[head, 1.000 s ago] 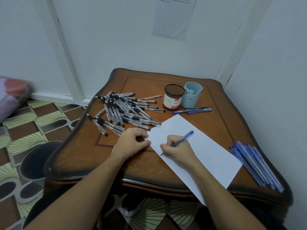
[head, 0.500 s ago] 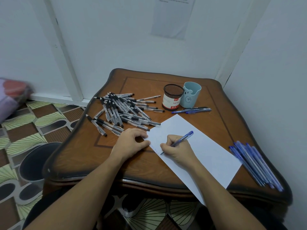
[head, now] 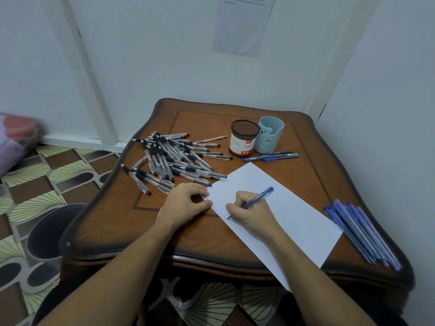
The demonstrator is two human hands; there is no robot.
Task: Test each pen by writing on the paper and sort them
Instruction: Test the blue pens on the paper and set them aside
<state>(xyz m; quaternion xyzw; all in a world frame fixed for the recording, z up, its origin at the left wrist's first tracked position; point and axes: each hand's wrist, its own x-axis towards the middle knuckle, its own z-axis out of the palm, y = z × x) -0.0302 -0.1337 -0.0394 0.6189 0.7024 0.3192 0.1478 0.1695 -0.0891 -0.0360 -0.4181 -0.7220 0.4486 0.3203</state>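
one wooden table [head: 306, 175] carries everything. the paper [head: 294, 215] lies slanted across it, its near corner overhanging the edge at six o'clock. dozens of black pens [head: 174, 161] are heaped at ten o'clock, and a row of blue pens [head: 360, 231] lies well apart at four o'clock. the left hand [head: 186, 205], fingers loosely curled and holding nothing, rests its thumb on the sheet's nine o'clock edge; firm pressure there should stop the sheet sliding. the right hand [head: 251, 212] grips a blue pen [head: 256, 198] in a writing pinch, tip touching the paper beside faint blue marks. a short, light stroke on bare paper should show whether ink flows.
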